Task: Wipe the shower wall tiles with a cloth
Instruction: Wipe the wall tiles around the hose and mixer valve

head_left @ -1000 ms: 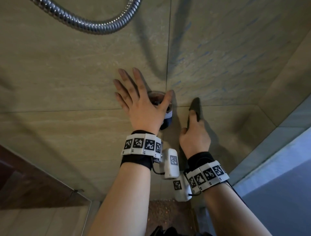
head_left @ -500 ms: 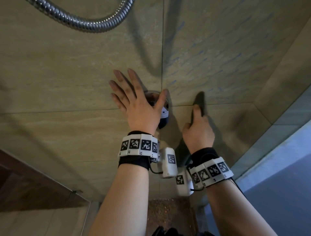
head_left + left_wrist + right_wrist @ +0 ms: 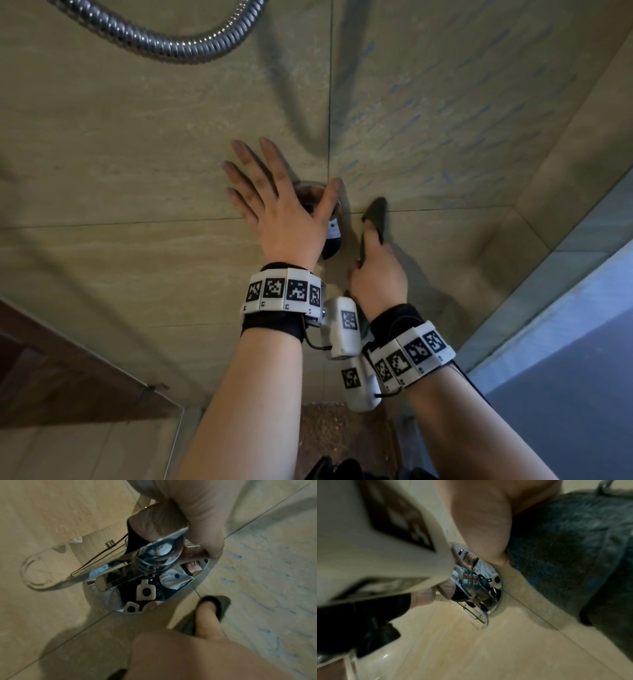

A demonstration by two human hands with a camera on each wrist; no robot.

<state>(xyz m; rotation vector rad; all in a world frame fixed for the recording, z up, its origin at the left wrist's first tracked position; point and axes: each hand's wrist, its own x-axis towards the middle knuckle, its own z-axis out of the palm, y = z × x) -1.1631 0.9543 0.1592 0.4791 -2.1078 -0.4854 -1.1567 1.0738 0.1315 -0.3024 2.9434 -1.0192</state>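
Note:
My left hand (image 3: pixel 281 219) lies flat on the beige wall tiles (image 3: pixel 137 144), fingers straight and spread. Its thumb (image 3: pixel 205 520) rests on the chrome shower valve handle (image 3: pixel 154 555). Just to the right, my right hand (image 3: pixel 376 274) grips a dark cloth (image 3: pixel 376 212) and presses it on the tile with an extended finger (image 3: pixel 205 616) at the grout line. In the right wrist view the cloth (image 3: pixel 565 540) fills the right side, next to the round chrome valve plate (image 3: pixel 479 582). Faint blue streaks (image 3: pixel 411 120) mark the tile above the cloth.
A chrome shower hose (image 3: pixel 171 42) loops across the wall above my hands. At the right the wall meets a side wall at a corner (image 3: pixel 565 171). A glass panel edge (image 3: pixel 147 387) stands at lower left, and speckled floor (image 3: pixel 342 431) shows below my wrists.
My right hand has slid the cloth a little to the left, closer to the valve. The left hand has stayed on the valve and wall.

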